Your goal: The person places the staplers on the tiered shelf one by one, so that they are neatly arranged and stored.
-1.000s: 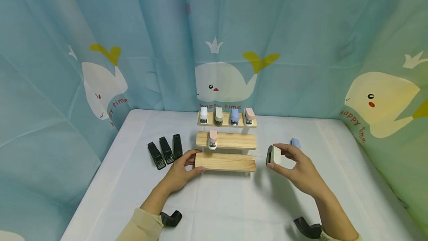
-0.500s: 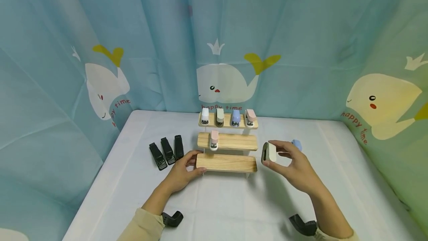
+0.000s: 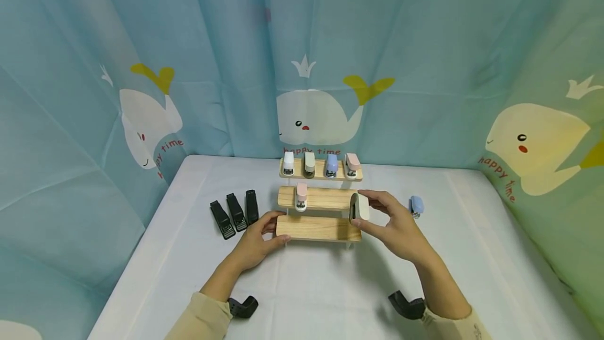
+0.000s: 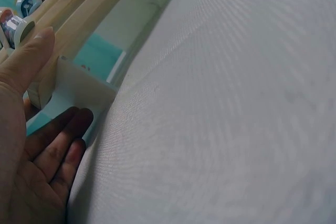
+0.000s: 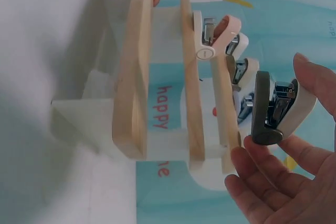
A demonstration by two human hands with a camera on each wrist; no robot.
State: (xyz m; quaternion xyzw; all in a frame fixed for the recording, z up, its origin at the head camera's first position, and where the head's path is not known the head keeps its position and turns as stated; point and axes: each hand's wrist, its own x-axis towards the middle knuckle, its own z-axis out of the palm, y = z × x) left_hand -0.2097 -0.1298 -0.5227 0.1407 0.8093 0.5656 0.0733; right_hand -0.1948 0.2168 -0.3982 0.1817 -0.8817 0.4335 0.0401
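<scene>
My right hand (image 3: 396, 230) pinches a small cream stapler with a dark grey base (image 5: 262, 111) between thumb and fingers. In the head view this stapler overlaps the right end of the middle and lower boards of a three-tier wooden stand (image 3: 318, 229). My left hand (image 3: 257, 243) grips the lower board's left end, thumb on the wood (image 4: 39, 51) and other fingers below and behind it. A pink stapler (image 3: 301, 197) stands at the left of the middle board. Along the top board are a white stapler (image 3: 288, 162), a pale green one, a blue one and a pink one.
Three black staplers (image 3: 237, 212) lie on the white table left of the stand. A blue stapler (image 3: 417, 206) sits on the table beyond my right hand. Behind the table hangs a blue whale-print curtain (image 3: 424, 41). Black wrist-camera mounts (image 3: 407, 306) stick out from both wrists.
My right hand has carried the cream stapler leftward, from beside the stand to its right end. The blue stapler on the table is now fully uncovered. My left hand stays on the board.
</scene>
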